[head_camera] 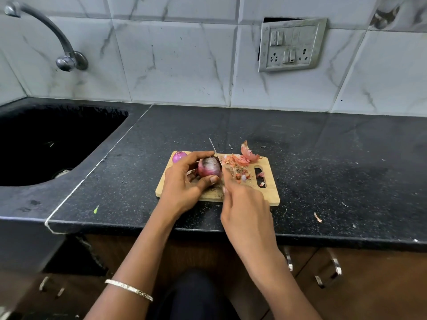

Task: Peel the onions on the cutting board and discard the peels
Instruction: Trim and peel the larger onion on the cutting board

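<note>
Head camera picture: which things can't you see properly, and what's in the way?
The knife: only the blade shows in the head view; the right hand hides its handle.
The held onion: the left hand covers its underside, head view.
The second onion: partly behind the left hand's fingers.
The sink: too dark inside to make out, head view.

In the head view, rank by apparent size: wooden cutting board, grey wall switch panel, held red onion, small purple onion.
1. Light wooden cutting board.
2. Grey wall switch panel, though it's farther away.
3. Dusty red onion gripped by the left hand.
4. Small purple onion, partly hidden by fingers.
</note>
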